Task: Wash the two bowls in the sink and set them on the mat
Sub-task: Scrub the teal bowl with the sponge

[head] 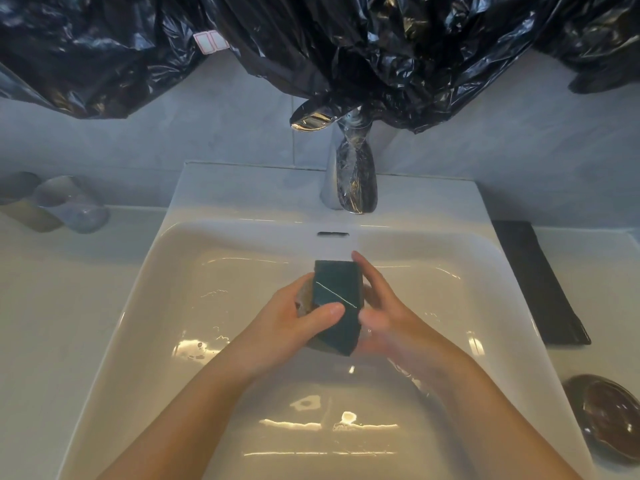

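Over the middle of the white sink [145, 306], my left hand [294, 320] grips a dark green scouring sponge [337, 299], thumb across its top. A beige layer shows at the sponge's left edge; whether anything else lies under it I cannot tell. My right hand [384, 306] lies against the sponge's right side with fingers stretched out straight. A glossy brown bowl [606, 417] sits on the counter at the right, near the front edge. The black mat [540, 282] lies on the counter right of the sink with nothing on it. No other bowl is visible.
A chrome faucet [353, 181] wrapped in plastic film stands behind the basin. Two cups [65, 202] stand on the left counter. Black plastic sheeting [346, 46] hangs across the wall above. Shallow water lies in the basin.
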